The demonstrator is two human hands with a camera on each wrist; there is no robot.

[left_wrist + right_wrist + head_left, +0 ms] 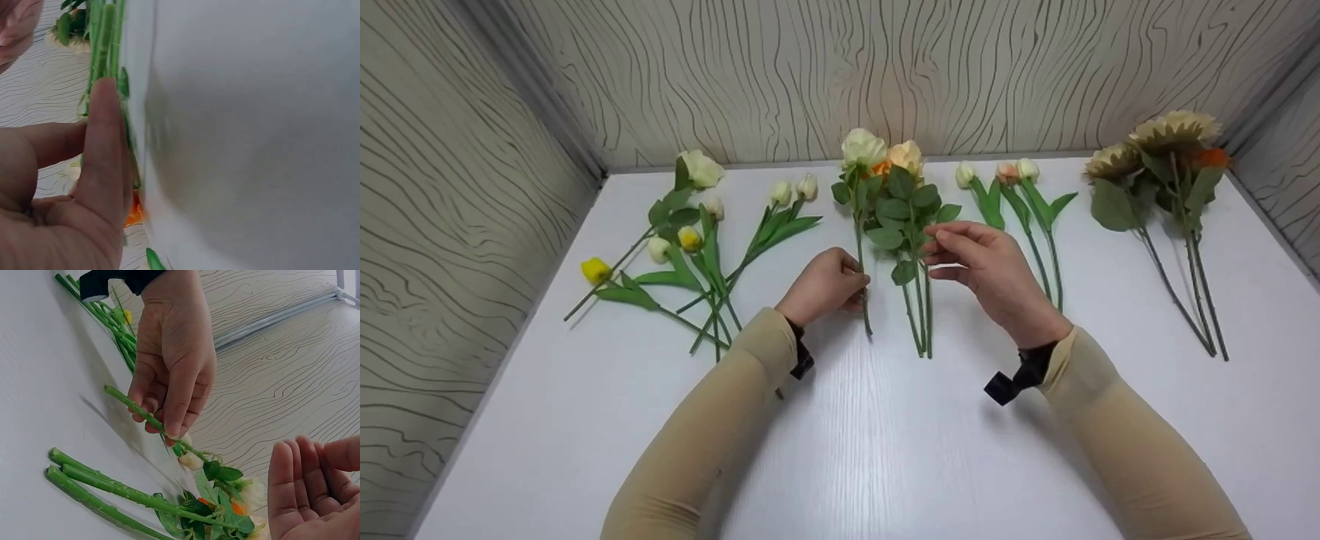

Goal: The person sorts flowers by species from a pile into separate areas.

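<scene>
In the head view my left hand (826,283) pinches the lower stem of a white rose (863,147) between thumb and fingers. The right wrist view shows that stem (130,404) raised off the table, its cut end poking out past the fingers. To its right lies a bunch of roses with a peach bloom (907,155), an orange one partly hidden, and several bare stems. My right hand (990,274) hovers beside this bunch, fingers loosely extended and nothing in them. Its palm and fingers (292,489) also appear in the right wrist view.
White and yellow tulips (689,238) lie crossed at left, with another white rose (701,169) behind. A few pale tulips (1027,170) lie right of the roses. Large cream flowers (1176,131) and an orange one lie far right. A patterned wall (780,82) borders the white table (877,450).
</scene>
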